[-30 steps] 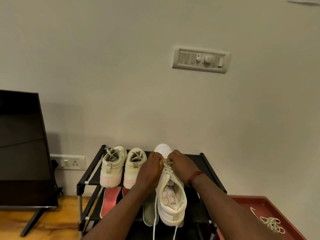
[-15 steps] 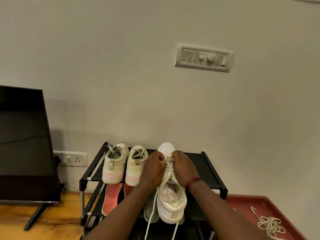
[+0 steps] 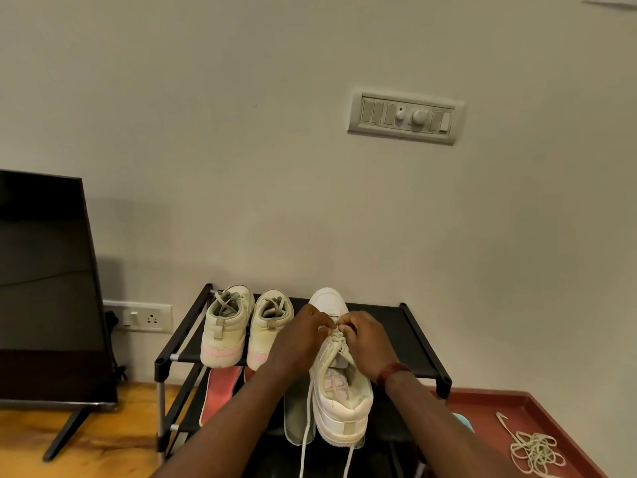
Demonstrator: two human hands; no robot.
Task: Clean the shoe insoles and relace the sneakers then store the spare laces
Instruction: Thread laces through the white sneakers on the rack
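Note:
A white sneaker (image 3: pixel 341 398) sits heel toward me on the black shoe rack (image 3: pixel 418 343). My left hand (image 3: pixel 301 334) and my right hand (image 3: pixel 367 339) meet over its upper eyelets, each pinching the white lace (image 3: pixel 339 339). Two loose lace ends (image 3: pixel 305 439) hang down past the heel. Beneath the sneaker lies a grey-green insole (image 3: pixel 296 419). A pair of cream sneakers (image 3: pixel 246 326) with pink soles stands to the left on the rack. Red insoles (image 3: pixel 219 391) lean on the lower shelf.
A red tray (image 3: pixel 482 405) at the right holds a tangle of spare laces (image 3: pixel 536 451) and something teal (image 3: pixel 463 422). A black TV (image 3: pixel 44 288) stands on the wooden floor at the left. A wall socket (image 3: pixel 143 317) and a switch panel (image 3: pixel 406 117) are on the wall.
The view has shifted slightly and the hands have crept a little toward the toe, still working the lace at the sneaker's eyelets. The shoes have not moved.

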